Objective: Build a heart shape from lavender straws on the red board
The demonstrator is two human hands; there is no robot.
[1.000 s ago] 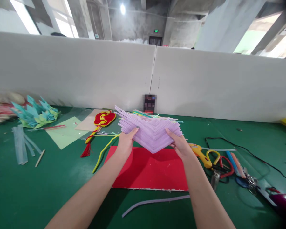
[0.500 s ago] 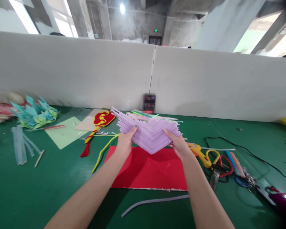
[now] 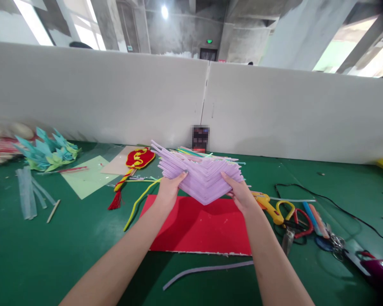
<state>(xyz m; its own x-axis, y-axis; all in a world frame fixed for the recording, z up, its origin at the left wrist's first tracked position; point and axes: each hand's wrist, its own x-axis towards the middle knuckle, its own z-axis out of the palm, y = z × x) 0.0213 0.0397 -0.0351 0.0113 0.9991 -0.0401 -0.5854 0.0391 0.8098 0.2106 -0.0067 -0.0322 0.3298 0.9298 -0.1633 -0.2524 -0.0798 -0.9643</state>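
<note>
Both hands grasp the lilac strip stack (image 3: 201, 176), raised above the red sheet (image 3: 199, 227) on the green bench (image 3: 35, 250). Left hand (image 3: 169, 191) fingers clasp its left edge; right hand (image 3: 242, 194) fingers clasp its right. Scissors (image 3: 290, 216) lie just right.

Single head-worn view, looking forward and slightly down across the green table (image 3: 35, 255) from the person's own place at its near edge. Both forearms enter from the bottom edge. The left hand (image 3: 167, 193) and right hand (image 3: 242, 196) hold the lilac stack (image 3: 204, 180) near frame centre, close to the lens. A white partition (image 3: 115, 97) closes the table's far side, with ceiling and pillars above. The wide lens takes in the table's full width.
</note>
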